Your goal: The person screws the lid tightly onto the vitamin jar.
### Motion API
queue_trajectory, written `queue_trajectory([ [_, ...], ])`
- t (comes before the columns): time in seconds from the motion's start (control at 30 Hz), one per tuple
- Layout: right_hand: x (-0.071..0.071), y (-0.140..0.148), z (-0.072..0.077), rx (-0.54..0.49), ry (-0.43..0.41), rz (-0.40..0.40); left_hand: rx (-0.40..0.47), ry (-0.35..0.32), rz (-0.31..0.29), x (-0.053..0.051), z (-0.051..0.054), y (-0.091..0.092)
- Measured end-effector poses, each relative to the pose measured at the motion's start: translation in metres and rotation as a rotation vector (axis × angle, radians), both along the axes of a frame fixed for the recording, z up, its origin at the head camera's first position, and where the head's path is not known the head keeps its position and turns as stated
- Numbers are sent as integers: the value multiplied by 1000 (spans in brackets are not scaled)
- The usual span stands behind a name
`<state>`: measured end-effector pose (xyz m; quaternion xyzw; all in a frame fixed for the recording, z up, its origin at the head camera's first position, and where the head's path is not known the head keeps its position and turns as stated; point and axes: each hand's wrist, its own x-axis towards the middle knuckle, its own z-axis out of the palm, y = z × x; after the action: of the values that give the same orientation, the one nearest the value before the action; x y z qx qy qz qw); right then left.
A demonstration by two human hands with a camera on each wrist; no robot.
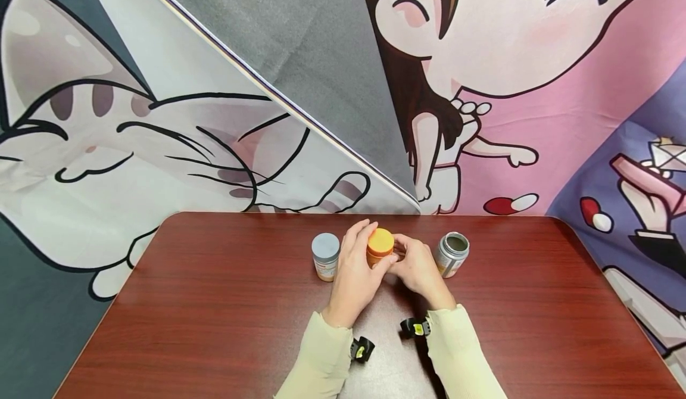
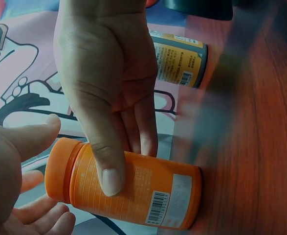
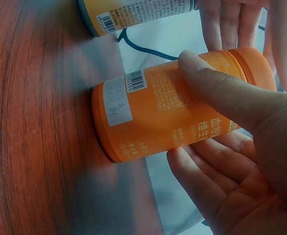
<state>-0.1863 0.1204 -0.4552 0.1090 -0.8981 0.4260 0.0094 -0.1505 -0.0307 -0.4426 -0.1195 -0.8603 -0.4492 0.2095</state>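
Observation:
An orange bottle [image 1: 380,243] with an orange screw cap [image 2: 62,171] stands on the table between both hands. My right hand [image 1: 420,271] grips its body, the thumb [image 3: 194,63] along one side and fingers curled at the other. Around the cap is my left hand [image 1: 354,274], its fingers spread loosely; in the left wrist view its thumb stands apart from the cap. To the left stands a bottle with a blue-grey lid [image 1: 326,247]. On the right is a grey bottle [image 1: 452,255] with an uncovered mouth and a yellow label in the left wrist view.
The reddish-brown wooden table [image 1: 241,304] ends at a back edge just behind the bottles. A cartoon-printed cloth [image 1: 203,149] hangs behind it. Black wrist cameras [image 1: 362,349] sit on both sleeves.

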Motion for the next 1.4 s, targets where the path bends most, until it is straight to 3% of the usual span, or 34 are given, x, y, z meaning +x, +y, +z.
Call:
queue_trajectory([
  [0.23,0,0,0,6,-2,-1,9,40,84,2,-4,5],
  [0.4,0,-1,0,12,-7,-4,0,44,104,2,-6,7],
  [0.63,0,-2,1,-1,-18,-2,-8,58,74,0,-6,3],
  [0.87,-2,-3,0,-55,-53,-2,-70,-22,-1,-1,-1,-2],
  [1.0,-1,-2,0,-50,-54,-2,-70,-20,-15,0,0,-2],
  [1.2,-2,-1,-1,-39,-51,-9,-16,-6,-22,-1,-1,-2],
  [1.4,-1,-1,0,8,-26,-12,8,18,29,0,-3,1],
])
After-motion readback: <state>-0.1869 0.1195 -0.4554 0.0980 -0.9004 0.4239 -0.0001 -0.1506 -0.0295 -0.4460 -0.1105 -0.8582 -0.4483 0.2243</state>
